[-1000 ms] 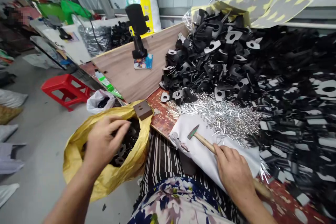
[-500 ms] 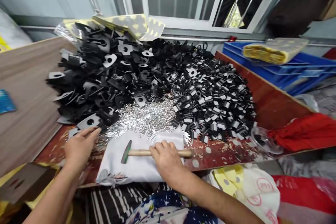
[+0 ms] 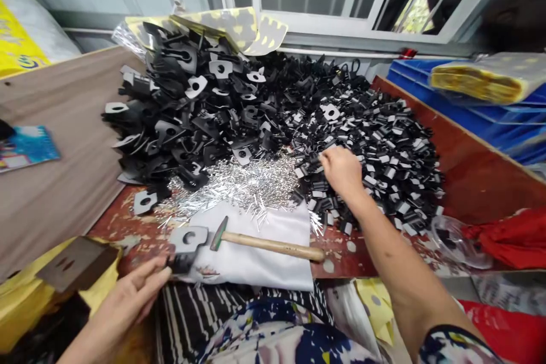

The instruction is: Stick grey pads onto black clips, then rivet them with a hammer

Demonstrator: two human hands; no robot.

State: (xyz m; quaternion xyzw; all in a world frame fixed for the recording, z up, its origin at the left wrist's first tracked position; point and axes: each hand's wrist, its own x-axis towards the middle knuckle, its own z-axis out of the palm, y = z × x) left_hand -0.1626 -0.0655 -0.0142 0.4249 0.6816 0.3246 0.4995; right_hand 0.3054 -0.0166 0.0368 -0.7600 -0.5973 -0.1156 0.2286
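Between the thumb and fingers of my left hand (image 3: 132,298) is a black plastic piece (image 3: 178,261) with a grey, holed plate at its top. It is held over the near left corner of the white cloth (image 3: 273,276). My right hand (image 3: 342,170) reaches into a heap of small black clips (image 3: 388,153), its fingers bent together; what they grip is hidden. On the cloth lies a hammer (image 3: 273,245) with a wooden handle and green-marked head, untouched. Thin silver metal pins (image 3: 243,182) are spread behind the cloth.
A tall heap of black holed pieces (image 3: 183,114) fills the back left. A blue crate (image 3: 409,77) stands at the right, beyond a wooden board. Near the front right are a clear plastic cup (image 3: 452,239) and red cloth (image 3: 507,239). A brown block (image 3: 77,267) sits at left.
My right hand has let go of the hammer and moved up and right to the clips. My left hand has taken a black plastic piece and drawn it nearer. The camera view has shifted.
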